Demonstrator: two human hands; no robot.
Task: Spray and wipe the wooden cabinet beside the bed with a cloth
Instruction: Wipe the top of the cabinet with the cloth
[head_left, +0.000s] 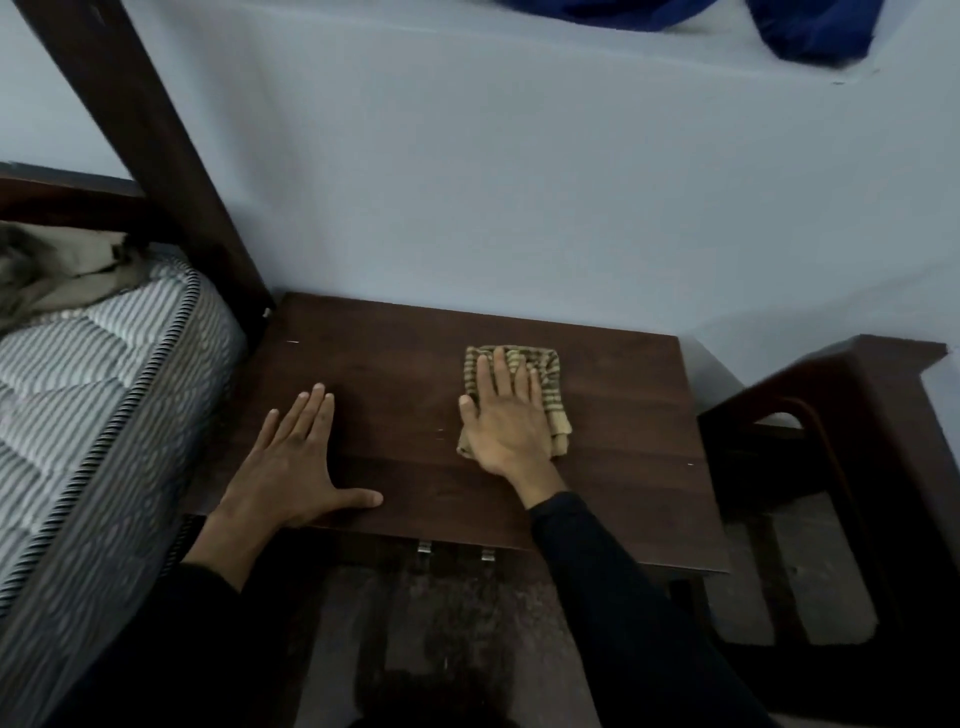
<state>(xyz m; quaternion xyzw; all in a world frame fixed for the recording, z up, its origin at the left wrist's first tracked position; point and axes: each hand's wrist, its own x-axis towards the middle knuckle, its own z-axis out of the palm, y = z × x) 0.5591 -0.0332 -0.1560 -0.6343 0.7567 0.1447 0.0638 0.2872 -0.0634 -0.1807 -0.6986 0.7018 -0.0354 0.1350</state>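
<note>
The dark wooden cabinet (623, 426) stands against the pale wall, right beside the bed. A folded tan cloth with dark stripes (550, 387) lies on the middle right of its top. My right hand (501, 415) lies flat on the cloth, fingers stretched out toward the wall, pressing it to the wood. My left hand (293, 460) rests flat on the cabinet's front left part, fingers spread, holding nothing. No spray bottle is in view.
A striped mattress (104, 374) and a dark bed post (171, 156) border the cabinet on the left. A dark wooden chair or stand (841, 431) sits close on the right. Blue fabric (815, 31) hangs at the top right. Two metal drawer handles (454, 551) show under the front edge.
</note>
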